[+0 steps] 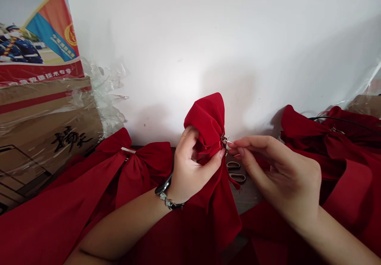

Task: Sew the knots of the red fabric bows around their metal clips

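The bunched red cloth (206,126) stands upright above the desk (245,197), clenched in the left hand (190,166), whose fingers curl tightly around its gathered neck. The right hand (276,173) pinches a small metal clasp (224,141) at the cloth's right side between thumb and fingertips. Just below them, two metal oval rings (236,171) lie on the desk. Red bows (133,162) spread left, more red bows (309,138) lie right, and a plastic-wrapped cardboard box (50,134) stands far left.
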`<state>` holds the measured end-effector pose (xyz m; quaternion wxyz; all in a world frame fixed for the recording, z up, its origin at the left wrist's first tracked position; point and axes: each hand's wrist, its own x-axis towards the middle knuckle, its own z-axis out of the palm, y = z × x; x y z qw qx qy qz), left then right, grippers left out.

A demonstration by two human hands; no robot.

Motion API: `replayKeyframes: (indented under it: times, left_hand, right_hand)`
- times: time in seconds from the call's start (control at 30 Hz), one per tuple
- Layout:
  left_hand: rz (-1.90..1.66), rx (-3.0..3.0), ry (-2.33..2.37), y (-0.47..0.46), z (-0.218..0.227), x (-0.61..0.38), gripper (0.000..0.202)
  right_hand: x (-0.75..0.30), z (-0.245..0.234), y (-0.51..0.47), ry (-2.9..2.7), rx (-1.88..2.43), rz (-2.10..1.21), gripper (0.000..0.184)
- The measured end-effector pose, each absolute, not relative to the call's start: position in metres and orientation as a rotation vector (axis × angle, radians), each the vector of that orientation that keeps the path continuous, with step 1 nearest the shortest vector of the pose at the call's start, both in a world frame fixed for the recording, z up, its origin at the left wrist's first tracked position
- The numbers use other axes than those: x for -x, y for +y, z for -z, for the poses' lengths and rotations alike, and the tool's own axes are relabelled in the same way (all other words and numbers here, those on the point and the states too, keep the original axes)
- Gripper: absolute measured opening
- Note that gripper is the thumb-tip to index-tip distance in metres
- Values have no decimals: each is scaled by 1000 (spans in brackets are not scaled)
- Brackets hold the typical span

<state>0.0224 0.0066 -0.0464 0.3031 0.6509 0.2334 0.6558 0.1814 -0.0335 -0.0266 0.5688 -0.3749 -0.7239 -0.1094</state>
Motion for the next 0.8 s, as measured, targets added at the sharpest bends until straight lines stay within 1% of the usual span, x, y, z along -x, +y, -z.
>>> replayKeyframes:
  times: [0.2,0.37,0.57,0.8]
  left_hand:
    - [-1709,-1618,549,3,40,-27,41]
    - [-1668,-1631,576,4,40,-26,30]
    - [-1660,-1637,551,3,42,-26,31]
    - [-1786,-1696,630,3,50,-26,32]
  right_hand:
    - [-179,27,-34,-1756,854,458,12]
    - [-177,26,-33,-1749,852,473,12]
    - [-177,27,-33,-1757,835,510,12]
    - [-174,29,-36,-1756,806,472,14]
